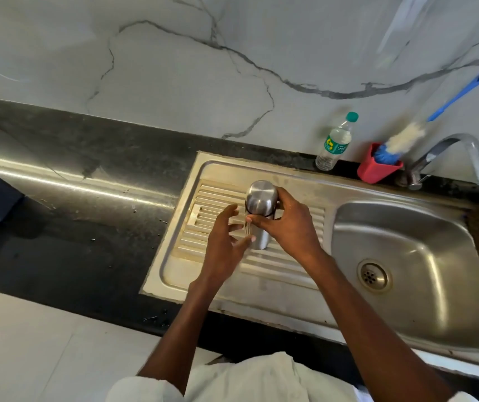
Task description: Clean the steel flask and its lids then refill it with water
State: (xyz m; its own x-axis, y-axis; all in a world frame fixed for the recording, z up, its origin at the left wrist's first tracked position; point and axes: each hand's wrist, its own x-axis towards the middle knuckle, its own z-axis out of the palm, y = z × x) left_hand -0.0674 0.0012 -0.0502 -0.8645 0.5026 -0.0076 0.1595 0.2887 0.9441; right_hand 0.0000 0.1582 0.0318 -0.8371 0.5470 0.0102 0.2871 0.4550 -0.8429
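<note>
A marble-veined wall (174,68) is backing a black counter (72,198) holding a steel sink (406,285).

The steel flask (258,210) is standing upright on the ribbed drainboard (197,230); the right hand (287,224) is gripping it near its upper part, while the left hand (223,242) is hovering beside it with fingers loosely spread, seemingly brushing it. A plastic water bottle (335,143), a red holder (377,165) with a blue-handled brush (406,137) and a tap (464,155) are lining the back edge.
</note>
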